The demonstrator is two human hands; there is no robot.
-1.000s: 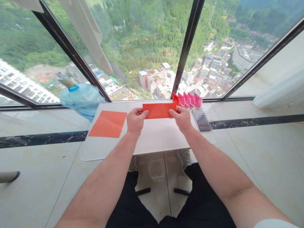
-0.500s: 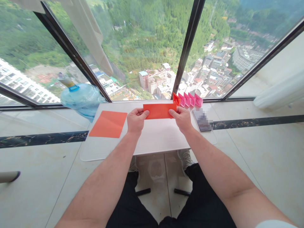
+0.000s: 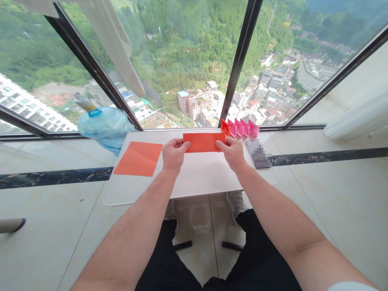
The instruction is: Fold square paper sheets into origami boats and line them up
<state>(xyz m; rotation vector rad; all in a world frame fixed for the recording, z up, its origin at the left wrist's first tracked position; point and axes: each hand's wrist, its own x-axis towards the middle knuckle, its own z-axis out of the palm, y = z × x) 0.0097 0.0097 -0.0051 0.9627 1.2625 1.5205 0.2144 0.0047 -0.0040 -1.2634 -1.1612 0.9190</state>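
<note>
A folded strip of orange-red paper (image 3: 202, 143) is stretched level above the white table, its long sides running left to right. My left hand (image 3: 175, 152) pinches its left end, thumb on the near face. At the right end, my right hand (image 3: 233, 151) grips the paper the same way, fingers behind it. Flat on the table left of my hands lies an orange paper sheet (image 3: 138, 159) with a faint crease. Behind my right hand stands a row of folded paper pieces (image 3: 242, 127), orange at the left and pink toward the right.
The small white table (image 3: 200, 178) stands against the window. A phone (image 3: 258, 154), partly blurred out, lies at its right edge. A large blue water bottle (image 3: 104, 125) stands behind the left corner. My shoes and legs are below the near edge.
</note>
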